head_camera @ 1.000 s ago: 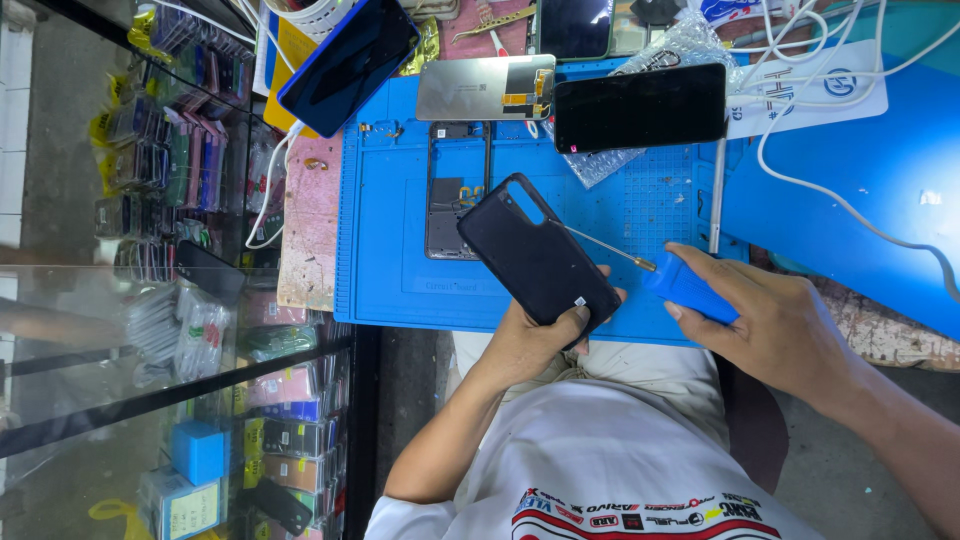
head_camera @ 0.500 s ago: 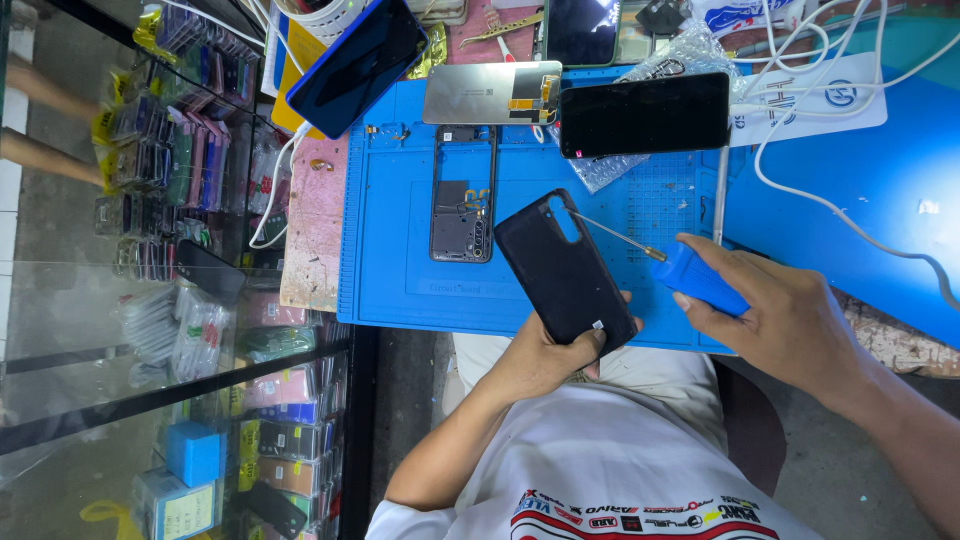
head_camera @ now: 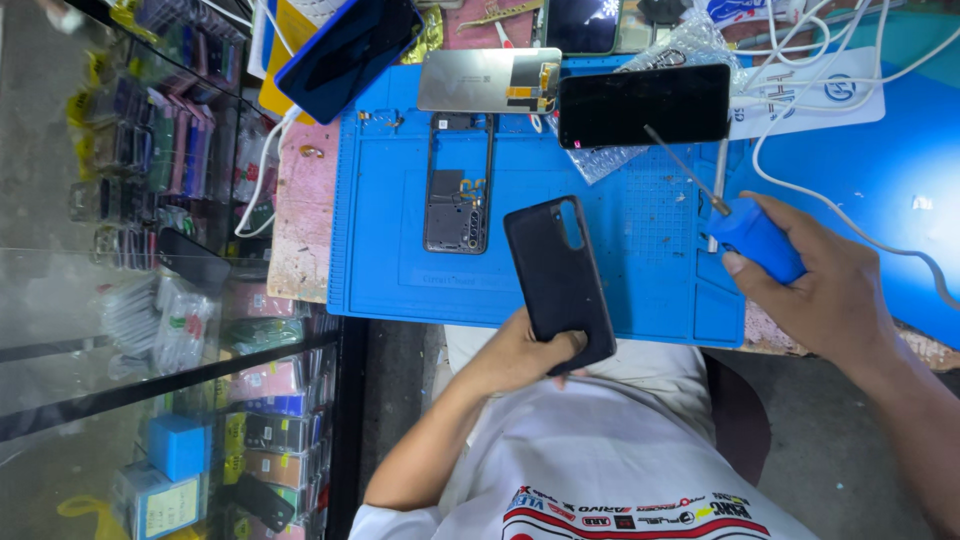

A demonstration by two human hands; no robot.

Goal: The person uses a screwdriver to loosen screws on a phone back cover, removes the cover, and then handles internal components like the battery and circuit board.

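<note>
Firmly in left hand (head_camera: 515,355) (closed): black phone (head_camera: 558,280)

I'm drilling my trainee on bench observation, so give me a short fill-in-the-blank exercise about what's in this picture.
1. The left hand grips a black ____, its camera cutout facing up.
2. The right hand holds a screwdriver whose handle is ____.
3. The bare phone frame lies on a blue work ____.
4. The silver display panel lies ____ of the dark-screened phone in the picture.

Missing words: phone case; blue; mat; left
</note>
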